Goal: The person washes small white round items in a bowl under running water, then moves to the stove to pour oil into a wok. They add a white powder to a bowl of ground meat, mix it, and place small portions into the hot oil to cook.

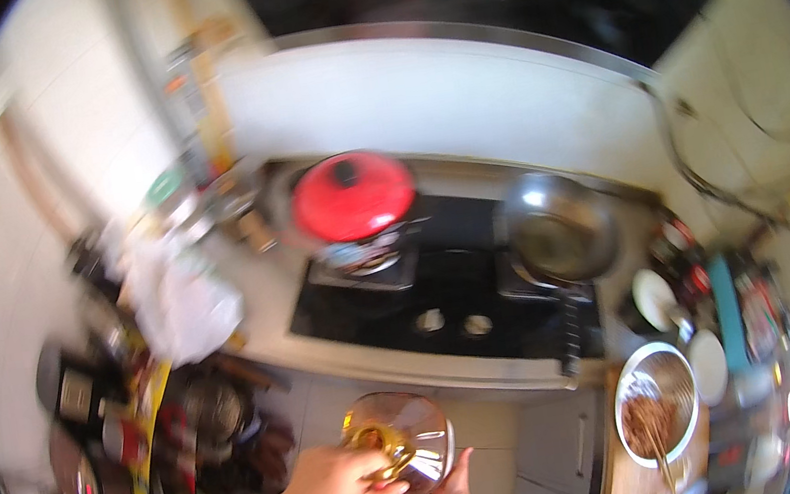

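Note:
Low in the head view, my left hand [341,486] is closed around the gold-coloured handle [385,449] of an amber glass vessel [407,412]. Blur hides whether that gold part belongs to a lid or to the vessel itself. My right hand [456,479] touches the vessel's lower right side, near its pale rim, and looks to support it; its fingers are partly hidden. Both hands are in front of the counter edge, above the floor. Beyond them is a black gas hob [439,294], with a red domed lid [355,196] on the left burner and a wok [561,231] on the right.
The wok's black handle [569,336] juts past the counter's front edge. A metal bowl [679,385] holds brown food and chopsticks [659,456] at right, beside bottles and jars. A white plastic bag [184,307] and a crowded shelf [151,425] flank the left.

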A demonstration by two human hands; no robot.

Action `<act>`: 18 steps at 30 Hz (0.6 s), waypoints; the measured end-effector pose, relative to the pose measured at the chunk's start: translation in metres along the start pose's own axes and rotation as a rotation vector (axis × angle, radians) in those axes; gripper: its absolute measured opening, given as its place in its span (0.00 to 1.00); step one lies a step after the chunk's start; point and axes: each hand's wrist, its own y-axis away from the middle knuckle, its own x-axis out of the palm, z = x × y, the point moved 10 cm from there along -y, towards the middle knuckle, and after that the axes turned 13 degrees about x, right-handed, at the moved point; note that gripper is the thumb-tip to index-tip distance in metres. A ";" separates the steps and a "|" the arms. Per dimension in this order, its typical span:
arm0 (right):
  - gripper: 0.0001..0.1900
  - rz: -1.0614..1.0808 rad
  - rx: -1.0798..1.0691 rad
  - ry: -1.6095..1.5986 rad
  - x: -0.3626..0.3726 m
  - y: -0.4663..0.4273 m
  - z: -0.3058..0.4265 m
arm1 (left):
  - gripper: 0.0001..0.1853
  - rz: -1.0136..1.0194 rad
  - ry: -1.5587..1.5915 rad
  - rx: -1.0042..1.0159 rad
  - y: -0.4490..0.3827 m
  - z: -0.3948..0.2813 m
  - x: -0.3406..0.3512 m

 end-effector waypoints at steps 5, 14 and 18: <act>0.32 -0.666 -0.145 0.616 -0.105 -0.007 0.011 | 0.13 -0.026 0.053 -0.302 0.078 0.108 0.059; 0.18 0.034 -0.950 1.859 0.273 -0.069 -0.091 | 0.14 0.029 0.364 -0.756 0.232 0.329 0.237; 0.34 -0.067 -1.088 2.147 0.402 -0.182 -0.142 | 0.15 0.039 0.306 -0.818 0.262 0.428 0.278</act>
